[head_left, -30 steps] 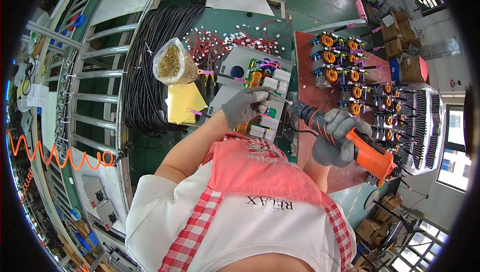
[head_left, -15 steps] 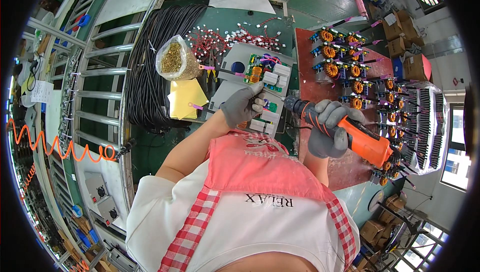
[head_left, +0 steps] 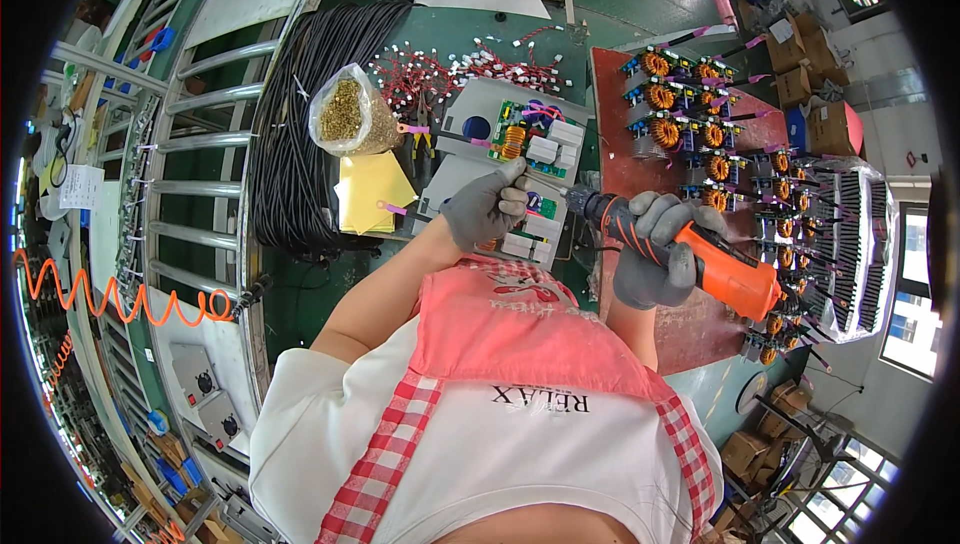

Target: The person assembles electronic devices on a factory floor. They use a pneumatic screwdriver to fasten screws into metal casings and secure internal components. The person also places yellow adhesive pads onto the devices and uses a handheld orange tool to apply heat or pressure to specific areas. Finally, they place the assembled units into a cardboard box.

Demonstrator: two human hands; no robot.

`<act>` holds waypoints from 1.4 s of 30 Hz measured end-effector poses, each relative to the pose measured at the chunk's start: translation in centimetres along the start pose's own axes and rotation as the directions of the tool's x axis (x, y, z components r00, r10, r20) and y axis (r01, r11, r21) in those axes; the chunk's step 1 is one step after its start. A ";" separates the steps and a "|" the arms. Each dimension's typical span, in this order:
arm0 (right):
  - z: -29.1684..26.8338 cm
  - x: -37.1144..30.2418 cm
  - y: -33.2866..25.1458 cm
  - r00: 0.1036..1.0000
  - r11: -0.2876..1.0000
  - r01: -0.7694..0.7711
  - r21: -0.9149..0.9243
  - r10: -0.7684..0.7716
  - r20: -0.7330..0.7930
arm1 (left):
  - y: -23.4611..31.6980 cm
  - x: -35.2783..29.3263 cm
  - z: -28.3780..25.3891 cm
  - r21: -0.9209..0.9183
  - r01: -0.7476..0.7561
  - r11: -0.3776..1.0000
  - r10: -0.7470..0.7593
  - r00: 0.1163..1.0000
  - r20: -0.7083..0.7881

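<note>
My right hand (head_left: 655, 249), in a grey glove, is wrapped round an orange and black power screwdriver (head_left: 735, 272). Its thin bit points left, and the tip reaches the fingertips of my left hand (head_left: 488, 208), also gloved. Those fingers are pinched together; anything between them is too small to name. Just beyond them, a green circuit board (head_left: 514, 132) with a copper coil and white blocks sits on a grey metal plate (head_left: 480, 102). A second grey plate (head_left: 452, 182) with another board (head_left: 541, 206) lies nearer, partly covered by my left hand.
Left of the plates are a bag of brass-coloured small parts (head_left: 345, 116), yellow sheets (head_left: 372, 194) and coiled black cable (head_left: 290, 164). Pliers (head_left: 422, 139) and red wires with white connectors (head_left: 405, 74) lie behind. Several finished-looking coil boards (head_left: 665, 132) stand on a red board (head_left: 615, 94) at right.
The power screwdriver has shifted slightly left and its bit now shows against my left fingertips. My left hand has barely moved.
</note>
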State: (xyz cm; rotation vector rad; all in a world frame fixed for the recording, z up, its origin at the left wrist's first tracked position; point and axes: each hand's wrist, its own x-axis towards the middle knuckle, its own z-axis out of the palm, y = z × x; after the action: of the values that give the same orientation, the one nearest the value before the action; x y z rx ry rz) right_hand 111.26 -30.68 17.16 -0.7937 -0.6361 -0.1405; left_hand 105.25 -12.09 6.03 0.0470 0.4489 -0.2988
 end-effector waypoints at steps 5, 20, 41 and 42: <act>-0.2 -0.1 0.2 1.000 1.000 -0.004 -0.012 0.004 0.000 | -0.2 0.0 0.1 0.029 -0.074 0.997 0.073 0.997 0.038; -3.3 -0.2 3.4 0.994 0.974 -0.093 -0.205 0.080 -0.072 | -0.1 0.6 -2.3 0.652 -0.055 0.756 0.220 0.960 -0.174; -9.2 -1.1 9.4 0.941 0.902 -0.335 -0.274 0.306 -0.145 | 1.0 -0.9 -5.7 0.510 -0.230 0.829 0.382 0.898 -0.217; -9.4 -1.2 9.4 0.927 0.888 -0.374 -0.268 0.363 -0.093 | 0.9 -0.8 -5.5 0.519 -0.227 0.824 0.386 0.895 -0.222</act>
State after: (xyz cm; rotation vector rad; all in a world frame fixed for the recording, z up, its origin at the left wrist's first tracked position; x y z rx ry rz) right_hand 118.05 -30.82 5.67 -1.1726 -0.4195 0.1051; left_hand 102.48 -10.36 1.38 0.6661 0.6718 -0.0691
